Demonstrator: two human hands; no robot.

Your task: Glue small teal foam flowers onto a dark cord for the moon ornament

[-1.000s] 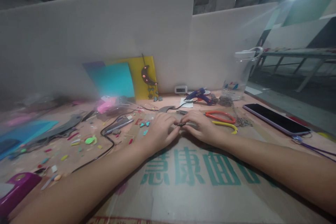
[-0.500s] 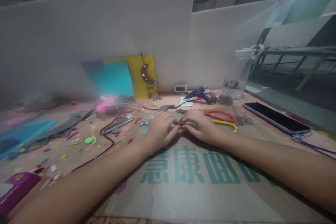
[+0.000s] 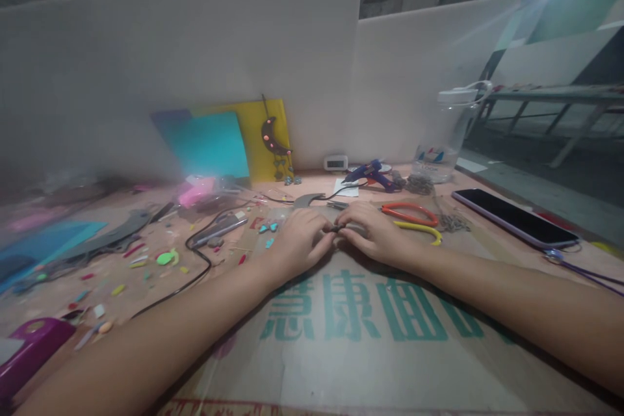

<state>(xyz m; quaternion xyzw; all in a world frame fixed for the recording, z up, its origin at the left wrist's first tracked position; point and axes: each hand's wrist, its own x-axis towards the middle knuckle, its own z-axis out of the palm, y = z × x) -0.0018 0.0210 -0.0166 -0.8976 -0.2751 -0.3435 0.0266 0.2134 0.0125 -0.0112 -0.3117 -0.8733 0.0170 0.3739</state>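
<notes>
My left hand [image 3: 303,242] and my right hand [image 3: 368,232] meet fingertip to fingertip over the printed cardboard [image 3: 331,364]. Both are closed in a pinch on one small dark piece [image 3: 335,229], too small and too covered by fingers to name. Beyond my right hand lie pliers with one orange handle [image 3: 409,213] and one yellow handle [image 3: 422,232]. A grey crescent-shaped piece [image 3: 307,199] is just past my left hand. Small turquoise pieces [image 3: 269,229] lie left of that hand.
A blue glue gun [image 3: 370,174], a clear bottle [image 3: 436,136] and a phone [image 3: 511,218] stand or lie behind and right. A decorated crescent [image 3: 273,136] leans on yellow card. Left are scattered scraps, a black cord [image 3: 205,260] and a purple tool [image 3: 36,351].
The hands stay together, fingertips shifting only slightly around the small dark piece. The camera view has tilted a little, and nothing on the table has moved.
</notes>
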